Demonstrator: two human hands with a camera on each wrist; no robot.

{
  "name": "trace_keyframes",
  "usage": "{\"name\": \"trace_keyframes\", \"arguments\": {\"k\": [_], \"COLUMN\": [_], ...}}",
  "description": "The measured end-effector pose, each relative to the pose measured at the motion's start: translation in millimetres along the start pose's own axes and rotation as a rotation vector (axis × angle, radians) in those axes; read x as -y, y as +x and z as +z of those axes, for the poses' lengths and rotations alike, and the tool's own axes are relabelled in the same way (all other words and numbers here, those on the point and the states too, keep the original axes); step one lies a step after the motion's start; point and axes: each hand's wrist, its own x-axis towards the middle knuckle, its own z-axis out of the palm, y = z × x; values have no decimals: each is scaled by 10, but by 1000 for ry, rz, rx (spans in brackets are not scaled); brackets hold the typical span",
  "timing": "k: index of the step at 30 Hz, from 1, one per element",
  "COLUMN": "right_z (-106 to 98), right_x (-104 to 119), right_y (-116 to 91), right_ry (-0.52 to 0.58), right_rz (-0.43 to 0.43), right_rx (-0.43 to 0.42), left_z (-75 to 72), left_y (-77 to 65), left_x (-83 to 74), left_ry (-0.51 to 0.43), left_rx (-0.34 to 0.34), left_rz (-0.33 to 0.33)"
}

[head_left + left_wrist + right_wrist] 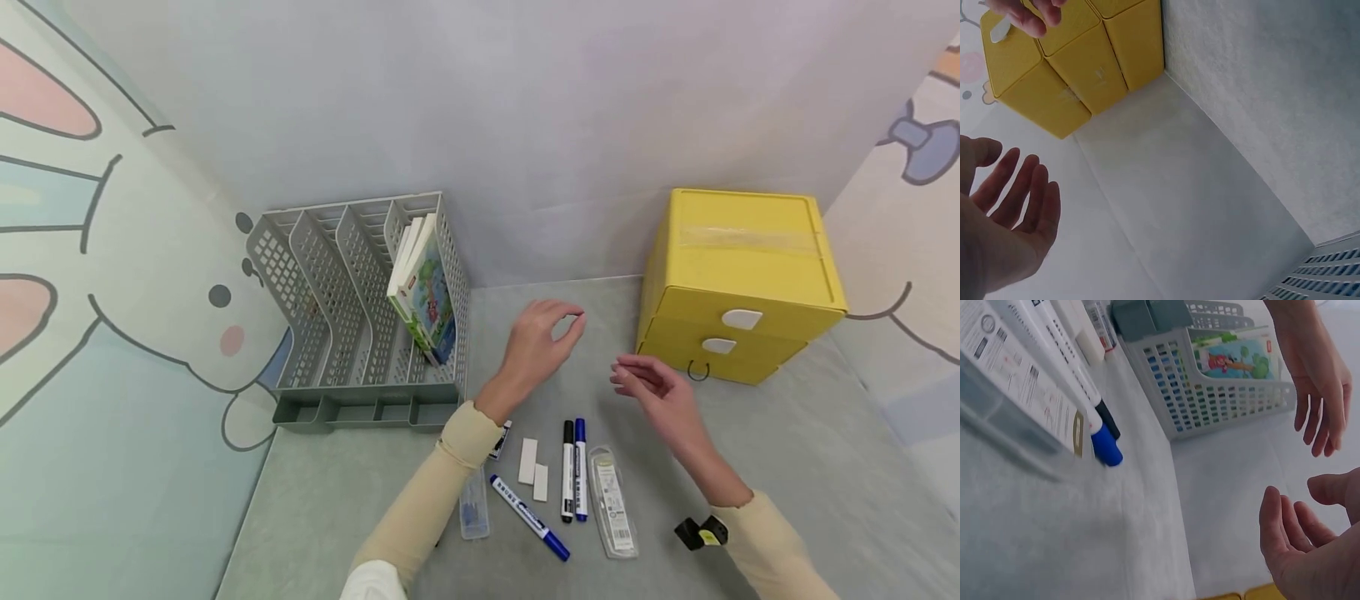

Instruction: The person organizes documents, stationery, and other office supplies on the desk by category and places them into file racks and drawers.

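My left hand (538,337) hovers over the grey table, its fingers loosely bent and nothing between them. To its right, my right hand (663,404) is also empty, with relaxed fingers, close to the front of the yellow drawer box (742,250). A gap separates the two hands; the right wrist view shows the same. Below them lie a black-capped marker (567,471) and a blue-capped marker (581,471), side by side. Another blue marker (530,518) lies slanted near two white blocks (528,461). A clear plastic case (613,504) with a label is beside the markers.
A grey file rack (352,300) stands at the left, with several books (427,292) in its right slot and small trays (352,412) along its front. Partly behind my left forearm are a small clear box (474,508) and a black-and-white item (501,440).
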Motion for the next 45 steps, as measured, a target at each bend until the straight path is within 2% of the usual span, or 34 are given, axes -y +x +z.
{"name": "trace_keyframes", "arguments": {"k": [3, 8, 17, 23, 32, 40, 45], "right_z": [-135, -351, -720, -925, -1102, -1171, -1208], "right_x": [7, 31, 54, 49, 108, 214, 231], "right_y": [-37, -111, -152, -148, -77, 31, 76], "right_ry": [3, 70, 191, 231, 306, 276, 377], "right_rz": [-4, 34, 39, 78, 120, 162, 143], "right_rx": [-21, -54, -108, -135, -171, -194, -183], "left_z": [44, 121, 255, 330, 431, 513, 552], "left_y": [76, 204, 486, 665, 874, 1016, 1063], "left_x": [-34, -76, -179, -266, -377, -433, -424], "left_ry": [-2, -12, 35, 26, 59, 132, 118], "left_rx": [20, 43, 89, 133, 183, 261, 298], "left_rz": [37, 88, 195, 227, 270, 288, 289]}}
